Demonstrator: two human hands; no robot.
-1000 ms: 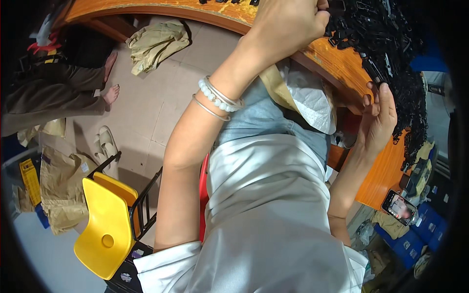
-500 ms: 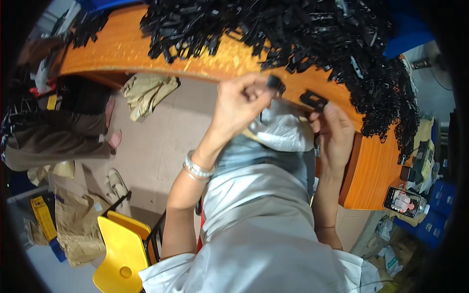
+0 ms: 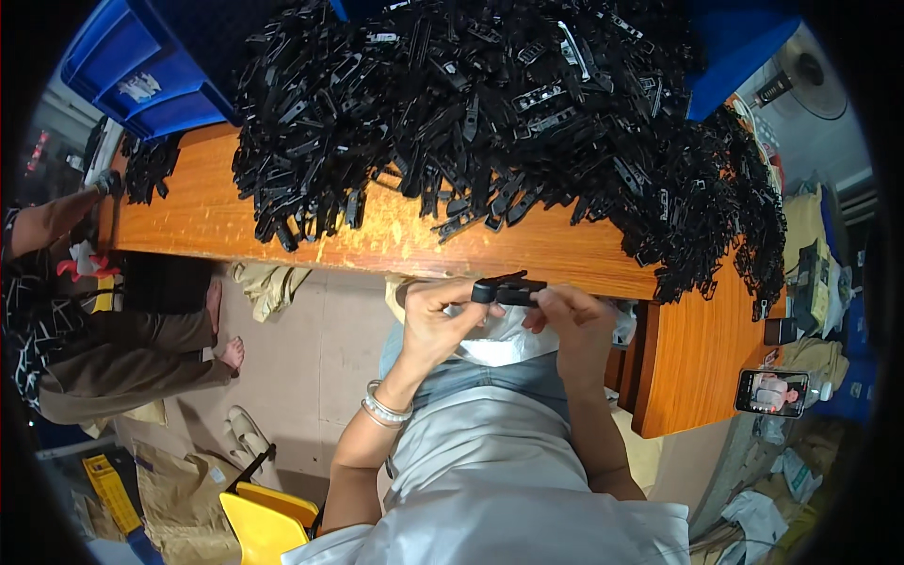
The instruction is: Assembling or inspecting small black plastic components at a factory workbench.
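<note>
Just off the table's front edge, above my lap, my two hands meet over small black plastic parts. Pinched between the fingers of my left hand (image 3: pixel 433 325) is a black plastic piece with a rounded end (image 3: pixel 484 291), and a thin strip slants up from it. My right hand (image 3: pixel 579 325) grips the right end of a flat black frame-like piece (image 3: pixel 520 296). The two pieces touch or overlap; whether they are joined I cannot tell. Beyond my hands, a large heap of similar black plastic parts (image 3: pixel 452 132) covers most of the wooden tabletop (image 3: pixel 311 247).
Blue plastic bins (image 3: pixel 155 85) flank the heap. A phone (image 3: pixel 772 392) stands at the right, past the table's side section (image 3: pixel 692 377). Lower left is a yellow chair (image 3: pixel 268 523). Another person's legs (image 3: pixel 132 363) show at the left, and a fan (image 3: pixel 810 85) at the upper right.
My hands have come together from apart, bringing the two black pieces into contact. The view has tilted up, so more of the heap and the blue bin at the left shows.
</note>
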